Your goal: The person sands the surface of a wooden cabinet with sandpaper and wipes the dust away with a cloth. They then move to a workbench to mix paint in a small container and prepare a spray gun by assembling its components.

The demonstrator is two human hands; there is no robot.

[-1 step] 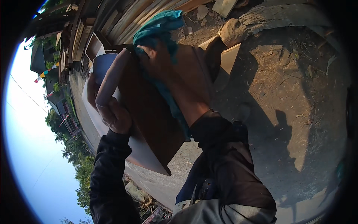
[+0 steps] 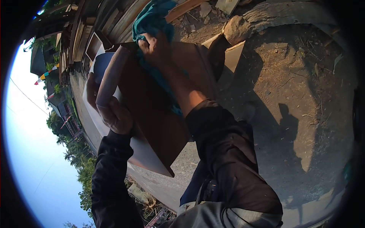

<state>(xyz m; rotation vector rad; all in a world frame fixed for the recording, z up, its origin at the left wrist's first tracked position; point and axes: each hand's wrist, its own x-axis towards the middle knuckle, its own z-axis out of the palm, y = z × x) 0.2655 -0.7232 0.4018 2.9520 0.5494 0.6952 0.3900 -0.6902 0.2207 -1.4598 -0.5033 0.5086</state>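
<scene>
A brown wooden piece of furniture with flat panels is tilted up in front of me. My left hand is closed around the lower end of its rounded wooden rail, the fingers wrapped to the outer side. My right hand grips a bunched teal cloth near the far end of the panel. A length of that cloth trails back under my right forearm across the wood. The forearm hides part of the panel.
Stacked boards and planks lie beyond the furniture. A thick log rests at the far right, with a dark curved piece near its end. Sunlit dirt ground spreads to the right. Trees stand at left.
My right hand has shifted slightly farther away and left with the teal cloth, whose trailing part is drawn up from the near edge. My left hand stays on the rail.
</scene>
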